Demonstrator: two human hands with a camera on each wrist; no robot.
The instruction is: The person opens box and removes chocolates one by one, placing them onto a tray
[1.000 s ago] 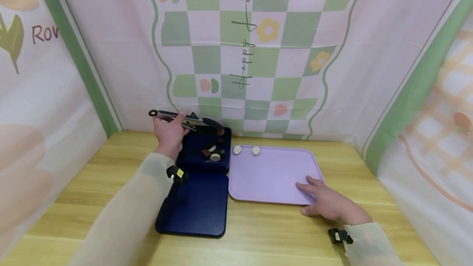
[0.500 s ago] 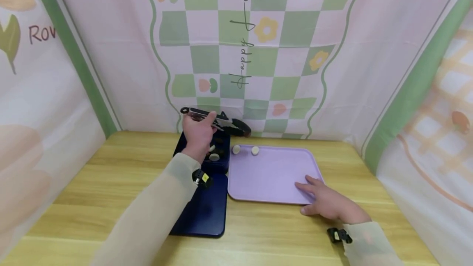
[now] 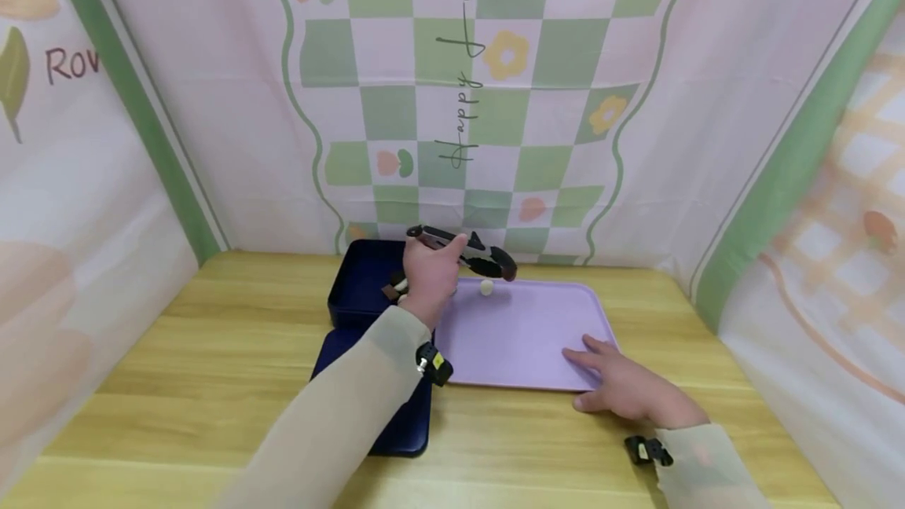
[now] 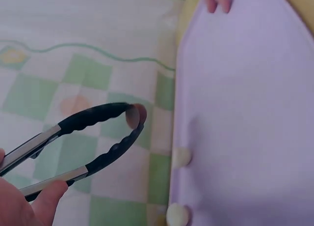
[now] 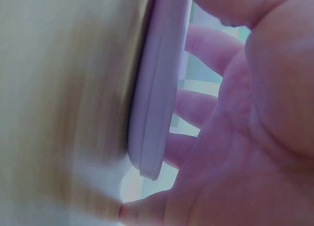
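My left hand [image 3: 433, 277] grips a pair of tongs [image 4: 109, 158] with steel arms and black tips. Pinched between those tips is a brown round disc [image 4: 132, 117]. The tongs hover over the back edge of a lilac tray [image 3: 516, 336], close to a white round piece [image 3: 486, 287] near its back left corner. A second white piece [image 4: 178, 214] beside it shows in the left wrist view. My right hand [image 3: 629, 387] rests with spread fingers on the tray's front right corner, its thumb off the front edge.
A dark blue box [image 3: 353, 301] stands left of the tray, with brown, black and white pieces [image 3: 396, 287] partly hidden by my left hand. In front of it lies a matching dark blue lid [image 3: 413, 426], partly under my forearm. A patterned cloth [image 3: 459, 100] hangs behind.
My left hand has carried the tongs and the brown disc rightward from above the box to the tray's back edge. The right hand has stayed in place.
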